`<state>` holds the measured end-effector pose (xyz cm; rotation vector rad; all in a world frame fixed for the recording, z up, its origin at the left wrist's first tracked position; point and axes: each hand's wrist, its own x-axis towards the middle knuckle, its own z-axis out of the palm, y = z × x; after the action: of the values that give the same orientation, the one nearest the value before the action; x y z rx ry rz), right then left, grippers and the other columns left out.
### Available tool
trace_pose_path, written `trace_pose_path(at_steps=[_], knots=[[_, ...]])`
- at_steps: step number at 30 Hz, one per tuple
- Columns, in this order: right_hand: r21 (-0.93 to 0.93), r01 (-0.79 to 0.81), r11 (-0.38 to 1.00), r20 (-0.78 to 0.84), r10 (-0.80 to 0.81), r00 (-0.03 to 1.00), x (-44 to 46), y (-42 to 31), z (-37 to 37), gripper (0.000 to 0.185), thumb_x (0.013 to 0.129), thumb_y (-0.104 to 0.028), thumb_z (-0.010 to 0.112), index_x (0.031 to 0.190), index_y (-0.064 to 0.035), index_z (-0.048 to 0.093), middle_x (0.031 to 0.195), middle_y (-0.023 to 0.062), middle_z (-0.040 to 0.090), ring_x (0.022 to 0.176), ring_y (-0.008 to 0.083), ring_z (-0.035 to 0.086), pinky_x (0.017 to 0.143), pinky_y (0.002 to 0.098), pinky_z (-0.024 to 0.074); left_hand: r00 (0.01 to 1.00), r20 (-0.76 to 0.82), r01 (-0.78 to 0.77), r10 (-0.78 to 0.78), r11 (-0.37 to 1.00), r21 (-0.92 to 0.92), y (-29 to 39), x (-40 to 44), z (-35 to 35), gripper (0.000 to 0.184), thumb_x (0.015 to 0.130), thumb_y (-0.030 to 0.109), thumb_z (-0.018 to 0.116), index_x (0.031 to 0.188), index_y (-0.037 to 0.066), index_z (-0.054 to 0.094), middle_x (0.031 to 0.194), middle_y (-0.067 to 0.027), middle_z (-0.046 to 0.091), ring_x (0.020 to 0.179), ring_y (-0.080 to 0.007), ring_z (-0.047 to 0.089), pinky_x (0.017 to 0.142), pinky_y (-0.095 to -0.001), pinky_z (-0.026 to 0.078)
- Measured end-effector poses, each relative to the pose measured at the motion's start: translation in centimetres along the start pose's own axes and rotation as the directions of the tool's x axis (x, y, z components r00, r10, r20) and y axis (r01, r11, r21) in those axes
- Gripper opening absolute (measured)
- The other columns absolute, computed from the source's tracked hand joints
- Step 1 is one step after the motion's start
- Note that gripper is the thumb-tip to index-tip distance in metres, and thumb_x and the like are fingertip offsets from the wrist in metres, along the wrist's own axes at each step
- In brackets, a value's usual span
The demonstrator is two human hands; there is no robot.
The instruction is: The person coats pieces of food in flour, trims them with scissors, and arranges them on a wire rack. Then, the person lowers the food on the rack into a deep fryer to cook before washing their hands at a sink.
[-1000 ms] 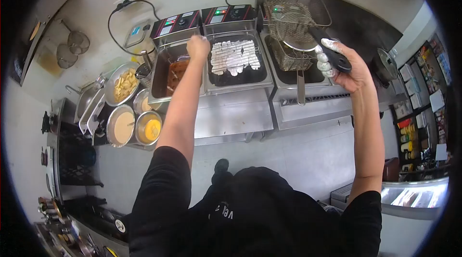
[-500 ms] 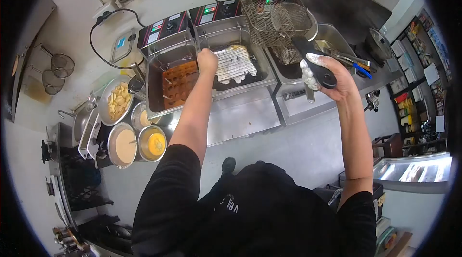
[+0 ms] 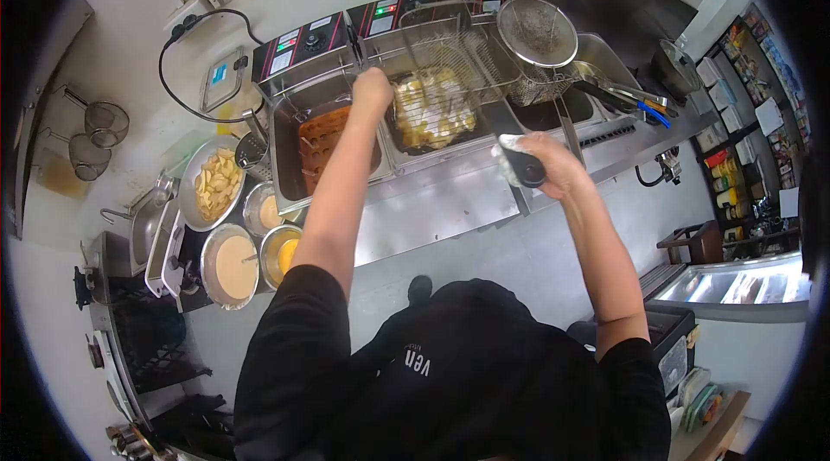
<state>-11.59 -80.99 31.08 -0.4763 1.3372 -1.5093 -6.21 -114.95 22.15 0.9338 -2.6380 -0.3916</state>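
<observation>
My right hand [image 3: 543, 165], with white coating on its fingers, is wrapped round the black handle [image 3: 524, 162] of a wire fry basket [image 3: 450, 55]. The basket hangs tilted over the middle fryer [image 3: 441, 154], where pale yellow pieces [image 3: 437, 111] lie under a wire rack. My left hand [image 3: 372, 91] is closed at the border between the left and middle fryers; what it grips is hidden behind the fingers. Left of it, the left fryer [image 3: 290, 189] holds a brown layer [image 3: 324, 146] with round marks.
A bowl of sliced pieces [image 3: 216, 186], a bowl of batter [image 3: 235, 267] and a bowl of yellow liquid [image 3: 287, 255] stand at the left. A round strainer [image 3: 536, 31] rests over the right fryer. Blue-handled tongs [image 3: 653, 113] lie farther right. Two strainers hang on the left wall.
My right hand has brought the basket left and down, from above the right fryer to above the middle one. The pieces there have turned from white to yellow. My left hand remains closed near the rack.
</observation>
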Motion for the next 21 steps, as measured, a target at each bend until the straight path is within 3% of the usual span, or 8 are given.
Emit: trace_pose_path(at_steps=[3,6,9,14,18,20,21], knots=[[0.059,-0.056,0.997,0.035,0.054,0.998,2.0,3.4,0.3,0.028,0.084,-0.020,0.058,0.098,0.0047,0.061,0.084,0.0083,0.065,0.067,0.0123,0.062,0.059,0.0239,0.0500,1.000,-0.023,0.009,-0.009,1.000,-0.001,-1.0,-2.2,-4.5,0.016,0.071,0.014,0.063,0.081,0.003,0.069,0.087,-0.0222,0.065,0.086,-0.0365,0.063,0.078,-0.0421,0.050],[0.090,-0.091,0.992,0.070,0.085,0.994,3.9,5.8,1.2,0.028,0.085,-0.021,0.058,0.100,0.0027,0.062,0.086,0.0060,0.066,0.070,0.0106,0.062,0.062,0.0230,0.0501,0.992,-0.123,-0.027,0.021,0.999,-0.046,-2.5,-4.8,-6.6,0.020,0.073,0.016,0.064,0.087,0.003,0.069,0.088,-0.0207,0.065,0.087,-0.0350,0.063,0.079,-0.0397,0.050],[0.076,-0.090,0.993,0.089,0.083,0.993,5.3,7.5,1.1,0.029,0.086,-0.022,0.057,0.101,0.0027,0.062,0.090,0.0068,0.066,0.075,0.0111,0.064,0.064,0.0244,0.0519,0.993,-0.119,-0.016,0.001,0.992,-0.129,-2.8,-7.2,-8.7,0.023,0.074,0.017,0.065,0.091,0.003,0.069,0.089,-0.0203,0.065,0.088,-0.0340,0.063,0.080,-0.0383,0.049],[0.062,-0.101,0.993,0.035,0.099,0.994,6.3,9.1,1.4,0.030,0.087,-0.023,0.055,0.104,0.0008,0.061,0.091,0.0068,0.066,0.074,0.0122,0.063,0.062,0.0261,0.0521,0.994,-0.112,-0.010,0.000,0.996,-0.088,-4.0,-9.1,-10.2,0.025,0.074,0.019,0.066,0.092,0.002,0.069,0.086,-0.0202,0.066,0.085,-0.0324,0.064,0.077,-0.0370,0.050],[0.062,-0.095,0.994,0.009,0.094,0.995,6.8,10.0,0.7,0.029,0.088,-0.023,0.054,0.104,-0.0004,0.061,0.090,0.0064,0.066,0.074,0.0124,0.062,0.061,0.0271,0.0517,0.997,-0.059,0.042,-0.053,0.985,-0.166,-4.6,-9.6,-10.4,0.026,0.073,0.020,0.067,0.091,0.002,0.069,0.087,-0.0203,0.066,0.085,-0.0339,0.064,0.079,-0.0398,0.050],[0.076,-0.115,0.990,0.054,0.111,0.992,7.0,10.1,0.3,0.029,0.088,-0.026,0.054,0.103,-0.0014,0.060,0.090,0.0064,0.066,0.073,0.0127,0.062,0.058,0.0276,0.0508,0.998,-0.033,0.045,-0.051,0.986,-0.159,-4.5,-9.6,-10.3,0.027,0.074,0.021,0.068,0.092,0.001,0.069,0.087,-0.0205,0.066,0.085,-0.0333,0.065,0.079,-0.0392,0.050],[0.080,-0.111,0.991,0.048,0.107,0.993,6.9,9.8,0.3,0.029,0.088,-0.026,0.054,0.103,-0.0014,0.060,0.090,0.0064,0.066,0.073,0.0127,0.062,0.058,0.0276,0.0508,0.998,-0.059,0.015,-0.024,0.989,-0.150,-4.6,-9.7,-9.9,0.026,0.074,0.020,0.067,0.091,0.001,0.069,0.079,-0.0188,0.066,0.079,-0.0313,0.065,0.074,-0.0374,0.050]])
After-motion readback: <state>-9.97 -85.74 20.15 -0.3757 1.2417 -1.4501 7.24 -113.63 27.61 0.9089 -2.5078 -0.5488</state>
